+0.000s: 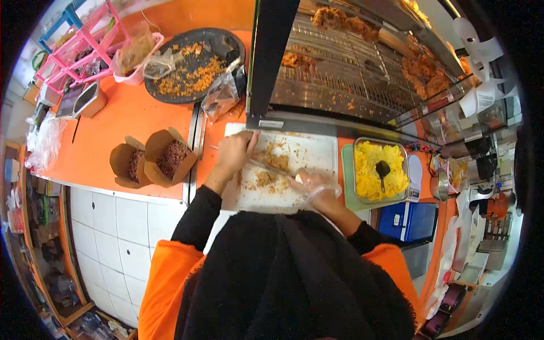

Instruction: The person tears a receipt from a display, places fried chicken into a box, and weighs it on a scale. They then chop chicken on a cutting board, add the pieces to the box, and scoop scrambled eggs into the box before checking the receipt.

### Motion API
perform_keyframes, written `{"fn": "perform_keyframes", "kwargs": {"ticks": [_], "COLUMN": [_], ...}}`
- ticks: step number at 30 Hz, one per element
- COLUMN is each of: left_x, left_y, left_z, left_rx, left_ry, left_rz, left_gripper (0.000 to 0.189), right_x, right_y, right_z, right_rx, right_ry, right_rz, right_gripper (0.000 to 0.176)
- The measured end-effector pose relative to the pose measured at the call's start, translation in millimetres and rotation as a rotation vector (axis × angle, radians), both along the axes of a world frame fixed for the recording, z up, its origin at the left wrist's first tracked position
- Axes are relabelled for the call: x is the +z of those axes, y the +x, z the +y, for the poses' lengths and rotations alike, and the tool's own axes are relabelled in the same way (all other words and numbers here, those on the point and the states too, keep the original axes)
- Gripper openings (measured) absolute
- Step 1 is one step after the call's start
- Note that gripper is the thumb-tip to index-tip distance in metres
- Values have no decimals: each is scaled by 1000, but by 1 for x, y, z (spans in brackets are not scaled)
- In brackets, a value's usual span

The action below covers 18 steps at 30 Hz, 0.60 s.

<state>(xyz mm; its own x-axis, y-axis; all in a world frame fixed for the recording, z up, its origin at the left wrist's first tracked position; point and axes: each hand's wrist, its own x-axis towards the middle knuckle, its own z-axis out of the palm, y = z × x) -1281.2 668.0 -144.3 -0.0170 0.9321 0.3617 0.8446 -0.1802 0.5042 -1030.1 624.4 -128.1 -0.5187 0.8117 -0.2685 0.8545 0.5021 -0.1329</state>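
My left hand [233,152] is bare and wrapped round a knife. The knife's blade [271,168] slants down to the right, low over a white cutting board [317,148]. My right hand [314,186] wears a clear plastic glove. Its fingers are drawn together at the far end of the blade, by something small and pale that I cannot make out. Brown fried crumbs [265,180] lie on the board on both sides of the blade.
Two brown paper boxes [170,157] of reddish rice stand left. Behind them is a black tray [187,95] of crumbs. A glass-walled display case [351,62] holds fried chicken. A container of yellow food [371,164] with a dark spoon stands right, near a blue box [409,221].
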Motion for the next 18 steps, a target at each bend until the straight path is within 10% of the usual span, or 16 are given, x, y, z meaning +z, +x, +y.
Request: {"fn": "perform_keyframes", "kwargs": {"ticks": [18], "left_x": [-21], "left_y": [6], "left_z": [-4], "left_rx": [42], "left_ry": [-43], "left_rz": [32], "left_gripper": [39], "right_x": [-8], "right_y": [-3], "right_z": [22], "right_rx": [-160], "right_ry": [-208], "right_rz": [-119], "right_gripper": [54]}}
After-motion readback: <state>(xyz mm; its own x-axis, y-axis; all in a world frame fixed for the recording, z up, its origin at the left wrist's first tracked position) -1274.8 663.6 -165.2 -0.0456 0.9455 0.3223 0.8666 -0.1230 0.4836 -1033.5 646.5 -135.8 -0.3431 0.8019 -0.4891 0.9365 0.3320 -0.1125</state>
